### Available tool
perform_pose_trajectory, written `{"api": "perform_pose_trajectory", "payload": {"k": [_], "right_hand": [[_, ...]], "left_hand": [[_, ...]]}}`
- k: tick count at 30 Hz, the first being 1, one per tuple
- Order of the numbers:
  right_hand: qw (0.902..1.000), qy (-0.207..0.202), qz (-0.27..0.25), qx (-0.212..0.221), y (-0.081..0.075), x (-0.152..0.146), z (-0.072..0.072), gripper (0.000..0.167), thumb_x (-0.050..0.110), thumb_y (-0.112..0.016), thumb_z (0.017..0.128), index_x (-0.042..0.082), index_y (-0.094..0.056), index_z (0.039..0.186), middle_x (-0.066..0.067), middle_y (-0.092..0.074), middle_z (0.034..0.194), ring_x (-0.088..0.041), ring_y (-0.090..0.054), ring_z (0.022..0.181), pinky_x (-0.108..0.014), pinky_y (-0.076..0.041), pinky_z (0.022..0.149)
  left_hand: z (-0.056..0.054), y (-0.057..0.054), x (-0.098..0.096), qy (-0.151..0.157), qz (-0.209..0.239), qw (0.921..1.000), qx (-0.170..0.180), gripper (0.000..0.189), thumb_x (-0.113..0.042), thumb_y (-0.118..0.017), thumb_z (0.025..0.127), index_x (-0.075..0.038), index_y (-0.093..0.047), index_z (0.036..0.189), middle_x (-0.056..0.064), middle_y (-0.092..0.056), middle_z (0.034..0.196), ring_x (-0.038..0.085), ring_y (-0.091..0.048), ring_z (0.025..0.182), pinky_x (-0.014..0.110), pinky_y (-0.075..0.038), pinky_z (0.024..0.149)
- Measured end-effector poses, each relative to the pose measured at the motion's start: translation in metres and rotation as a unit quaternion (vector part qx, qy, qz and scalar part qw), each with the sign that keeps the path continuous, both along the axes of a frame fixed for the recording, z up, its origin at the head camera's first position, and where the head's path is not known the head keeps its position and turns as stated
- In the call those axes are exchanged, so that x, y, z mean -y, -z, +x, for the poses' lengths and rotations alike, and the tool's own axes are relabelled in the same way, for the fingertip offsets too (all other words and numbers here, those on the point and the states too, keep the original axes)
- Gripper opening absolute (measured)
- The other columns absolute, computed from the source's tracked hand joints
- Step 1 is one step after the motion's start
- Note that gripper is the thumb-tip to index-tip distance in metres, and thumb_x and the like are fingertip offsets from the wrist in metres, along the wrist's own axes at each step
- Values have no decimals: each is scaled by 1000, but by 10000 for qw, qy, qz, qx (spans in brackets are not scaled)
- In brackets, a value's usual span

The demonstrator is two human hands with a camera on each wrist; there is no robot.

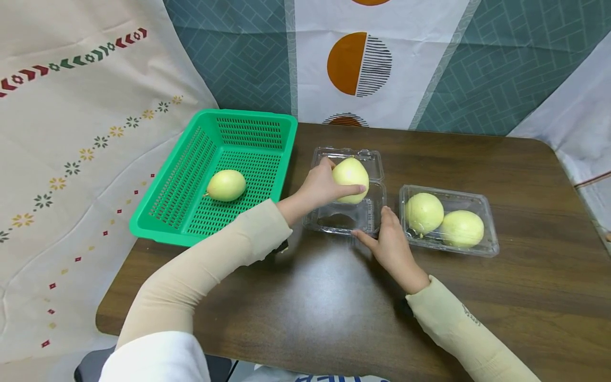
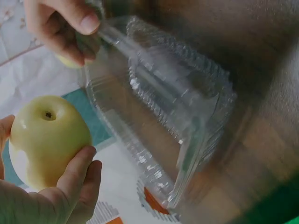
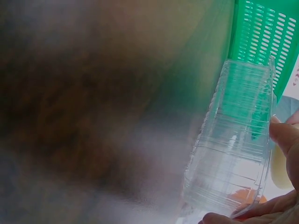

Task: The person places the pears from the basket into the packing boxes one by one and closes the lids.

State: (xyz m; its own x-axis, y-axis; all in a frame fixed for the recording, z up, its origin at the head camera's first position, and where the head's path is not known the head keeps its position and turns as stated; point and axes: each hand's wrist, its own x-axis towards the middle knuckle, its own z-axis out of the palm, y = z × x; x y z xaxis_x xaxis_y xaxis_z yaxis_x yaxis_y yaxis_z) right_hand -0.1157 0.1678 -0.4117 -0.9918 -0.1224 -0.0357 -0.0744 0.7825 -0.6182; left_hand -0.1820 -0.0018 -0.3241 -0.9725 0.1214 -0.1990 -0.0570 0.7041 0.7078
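Note:
My left hand (image 1: 319,187) holds a pale yellow pear (image 1: 352,172) between thumb and fingers, above a clear plastic clamshell box (image 1: 329,222) that lies with its lid open. In the left wrist view, the pear's (image 2: 49,144) dimpled end faces the camera. Thumb and fingers of my right hand (image 1: 395,249) grip the box's near right corner. The right wrist view shows the thumb at the rim of the clear box (image 3: 229,149), and the hand is partly cut off there.
A green slotted basket (image 1: 164,228) at the left has one pear (image 1: 226,185) in it. Right of my right hand stands another clear box (image 1: 488,233) with two pears (image 1: 424,212) inside. All rest on a brown wooden table (image 1: 534,212), with a patterned cloth behind.

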Motion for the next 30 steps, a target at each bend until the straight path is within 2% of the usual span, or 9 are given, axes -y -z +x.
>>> {"api": "perform_pose_trajectory", "payload": {"k": [9, 16, 24, 30], "right_hand": [[10000, 2, -7, -68, 1, 0, 0, 93, 38, -70, 85, -21, -22, 139, -39, -25, 145, -48, -25, 136, -57, -25, 110], [10000, 4, -18, 8, 0, 0, -1, 93, 36, -70, 85, -21, -22, 139, -39, -24, 145, -48, -24, 137, -57, -25, 110], [10000, 24, -13, 1, 0, 1, 0, 93, 36, -71, 85, -22, -22, 139, -40, -25, 144, -50, -26, 135, -57, -27, 109], [10000, 23, -9, -12, 0, 1, 0, 93, 37, -71, 85, -22, -22, 139, -40, -26, 144, -50, -28, 134, -57, -29, 108]], "left_hand": [[1, 15, -5, 32, 25, 9999, 144, 76, -46, -77, 74, -1, -42, 124, 13, -58, 109, 23, -59, 95, 33, -51, 77], [3, 25, -12, 44, 275, 9993, 259, 80, -42, -79, 74, 1, -39, 129, 16, -56, 118, 26, -59, 100, 35, -51, 82], [3, 37, -17, 63, 92, 9990, 443, 92, -44, -79, 73, 3, -33, 137, 17, -58, 120, 28, -60, 105, 36, -51, 87], [2, 43, -17, 42, -12, 9983, 578, 88, -46, -79, 72, 3, -38, 133, 17, -59, 115, 28, -60, 103, 37, -51, 86]]}}
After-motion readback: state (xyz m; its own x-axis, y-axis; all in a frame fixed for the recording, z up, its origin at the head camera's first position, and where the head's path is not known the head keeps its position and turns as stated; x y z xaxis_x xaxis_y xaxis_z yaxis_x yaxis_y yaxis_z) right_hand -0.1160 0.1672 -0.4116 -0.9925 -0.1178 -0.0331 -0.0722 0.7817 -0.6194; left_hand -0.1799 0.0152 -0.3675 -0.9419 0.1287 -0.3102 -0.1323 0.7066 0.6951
